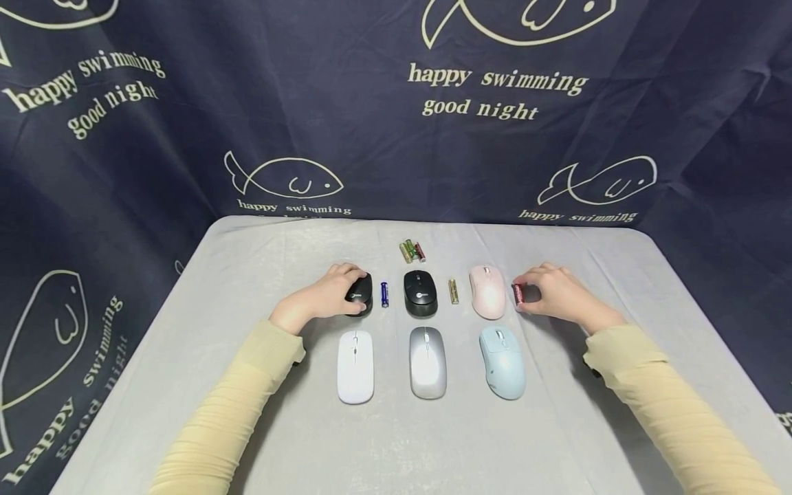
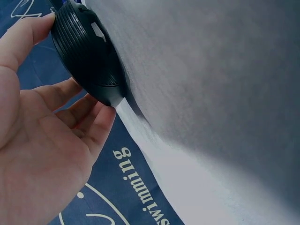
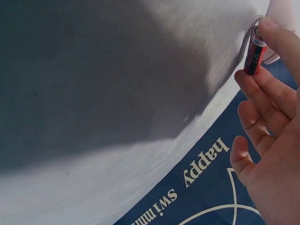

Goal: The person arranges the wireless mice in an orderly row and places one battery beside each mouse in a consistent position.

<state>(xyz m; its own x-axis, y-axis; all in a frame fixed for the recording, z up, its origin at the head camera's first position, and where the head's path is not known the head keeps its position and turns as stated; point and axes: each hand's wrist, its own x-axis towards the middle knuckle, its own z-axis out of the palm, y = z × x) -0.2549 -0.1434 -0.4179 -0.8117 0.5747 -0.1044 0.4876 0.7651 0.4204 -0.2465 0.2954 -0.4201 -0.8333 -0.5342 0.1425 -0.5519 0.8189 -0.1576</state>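
Observation:
At the left of the back row of mice, my left hand (image 1: 331,292) grips a black mouse (image 1: 360,295) by its sides. Seen from the left wrist, the thumb and fingertips hold the ridged edge of this mouse (image 2: 84,51). A blue battery (image 1: 385,294) lies just to its right. My right hand (image 1: 559,294) pinches a red battery (image 1: 518,294) between thumb and fingers, right of a pink mouse (image 1: 488,293). The right wrist view shows the battery (image 3: 254,54) with its metal end by the thumb tip.
A second black mouse (image 1: 421,293) and a gold battery (image 1: 454,291) lie between the hands. Several small batteries (image 1: 405,253) sit together farther back. A white mouse (image 1: 355,371), a grey mouse (image 1: 428,368) and a light blue mouse (image 1: 504,364) form the front row.

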